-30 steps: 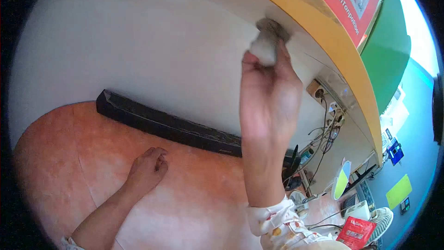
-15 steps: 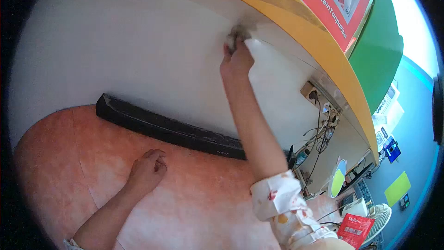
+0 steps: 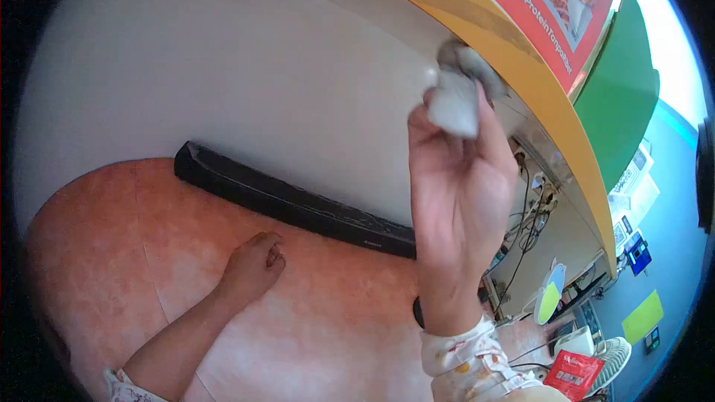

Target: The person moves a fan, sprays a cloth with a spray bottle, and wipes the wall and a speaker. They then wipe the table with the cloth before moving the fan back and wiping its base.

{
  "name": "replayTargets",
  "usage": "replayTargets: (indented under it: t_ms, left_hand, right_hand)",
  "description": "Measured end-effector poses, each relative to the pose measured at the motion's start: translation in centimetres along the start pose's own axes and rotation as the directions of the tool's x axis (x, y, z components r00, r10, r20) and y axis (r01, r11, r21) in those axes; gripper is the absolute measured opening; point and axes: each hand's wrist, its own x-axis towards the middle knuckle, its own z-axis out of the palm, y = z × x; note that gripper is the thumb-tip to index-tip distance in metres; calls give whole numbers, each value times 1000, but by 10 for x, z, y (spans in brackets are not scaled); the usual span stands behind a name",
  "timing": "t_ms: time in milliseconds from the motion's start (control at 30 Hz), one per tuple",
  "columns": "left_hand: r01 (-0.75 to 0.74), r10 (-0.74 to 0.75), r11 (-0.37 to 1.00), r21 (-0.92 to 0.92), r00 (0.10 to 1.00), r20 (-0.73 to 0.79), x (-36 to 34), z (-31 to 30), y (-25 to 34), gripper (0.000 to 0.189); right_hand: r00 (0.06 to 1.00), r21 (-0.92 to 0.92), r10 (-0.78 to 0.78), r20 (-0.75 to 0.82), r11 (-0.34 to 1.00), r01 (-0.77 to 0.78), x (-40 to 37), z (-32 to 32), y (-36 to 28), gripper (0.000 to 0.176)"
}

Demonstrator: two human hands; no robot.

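Note:
My right hand [image 3: 462, 193] is raised, palm toward me, with thumb and fingers closed on a crumpled white and grey cloth [image 3: 456, 108]. The cloth is blurred, so its material is not certain. It is seen in front of the white panel [image 3: 283, 82], close to the yellow edge [image 3: 514, 52]. Lower left, my left hand [image 3: 255, 266] hangs over the orange tiled floor [image 3: 298, 335], its fingers curled and nothing visible in them. Just beyond it, a long black bar [image 3: 298, 205] lies along the foot of the panel.
Tangled cables [image 3: 532, 208] and plugs hang on the right behind my wrist. A red poster [image 3: 521, 0] and a green panel [image 3: 622, 97] rise above the yellow edge. At lower right are a red packet [image 3: 573, 374] and a white fan [image 3: 614, 361].
My right hand has come away from the panel's dark smudge toward the right and turned palm toward me, still holding the cloth. The view has shifted slightly; my left hand keeps its pose.

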Motion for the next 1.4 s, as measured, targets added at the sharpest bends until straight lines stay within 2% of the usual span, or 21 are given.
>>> replayTargets:
  t_ms: [133, 200, 267, 300, 333, 400, 433, 467, 533, 600, 700, 800, 867, 933, 1000, 1067, 1167, 1233, 1367, 1400]
  left_hand:
    - [-32, 32, 999, 24, 999, -27, 0, 1, 2, 26]
    - [-20, 20, 999, 27, 1000, -13, 1, -2, 2, 26]
    - [4, -4, 1000, 10, 999, 33, 1, -3, 3, 26]
    - [16, -16, 1000, 11, 999, 43, 1, -3, 4, 26]
    - [28, -29, 1000, 12, 998, 52, 1, -4, 6, 27]
    - [18, -19, 1000, 16, 999, 44, 0, -4, 6, 27]
    - [-3, 2, 1000, 20, 1000, 29, 0, -2, 3, 27]
    - [-23, 23, 999, 28, 1000, 9, 0, -2, 1, 26]
    - [-9, 9, 1000, 11, 1000, 6, -2, -5, 4, 27]
    - [19, -19, 1000, -9, 999, 26, -2, -5, 8, 27]
    - [44, -44, 999, 4, 998, 42, -1, -6, 9, 27]
    - [7, -7, 1000, 22, 1000, 10, 0, -3, 7, 28]
    - [17, -17, 1000, 1, 1000, 21, -2, -5, 9, 28]
    - [-7, 7, 1000, 18, 1000, 5, -1, -2, 3, 28]
    - [-28, 28, 999, 17, 1000, -4, 0, 1, 1, 27]
    - [-44, 44, 999, 10, 999, -1, 0, 1, -1, 27]
    - [-18, 17, 999, 43, 1000, 18, 1, -1, 0, 27]
    - [-15, 14, 1000, 13, 1000, 18, 0, 0, 3, 27]
    - [47, -50, 998, 45, 997, 51, -2, -8, 13, 28]
    - [43, -45, 998, 38, 998, 45, -2, -6, 10, 28]
  right_hand:
    - [992, -125, -7, -125, 992, -8, 30, -30, 45, 21]
    - [982, -186, 73, -172, 977, -105, 73, -42, 85, 20]
    - [954, -126, 121, -275, 979, -161, 116, -45, 116, 20]
    - [977, -373, 11, -212, 923, -92, 139, -58, 124, 20]
    - [989, -592, -80, -121, 806, -7, 158, -72, 132, 20]
    - [993, -596, -87, -86, 803, 19, 154, -66, 126, 20]
    - [989, -384, -10, -146, 922, -47, 126, -38, 105, 20]
    - [980, -142, 79, -183, 984, -106, 97, -13, 86, 19]
    - [998, -153, 59, -6, 986, -60, 50, 12, 58, 18]
    - [995, -115, 12, 94, 993, -1, 21, 22, 39, 21]
    - [995, -83, 14, 94, 997, -6, 7, 22, 26, 21]
    - [999, -109, -19, 45, 994, 23, 0, 10, 28, 21]
    - [1000, -136, 23, -3, 990, -24, 9, -8, 50, 20]
    - [981, -171, 142, -130, 972, -163, 47, -37, 86, 17]
    - [934, -118, 183, -308, 966, -228, 95, -56, 117, 16]
    - [989, -465, -5, -149, 883, -66, 138, -76, 133, 17]
    - [937, -98, 124, -326, 982, -163, 136, -31, 104, 23]
    - [991, -199, 77, -114, 975, -98, 97, -13, 91, 22]
    - [977, -111, 125, 172, 988, -106, 26, 38, 53, 20]
    - [975, -108, 116, 188, 989, -97, 22, 34, 50, 20]
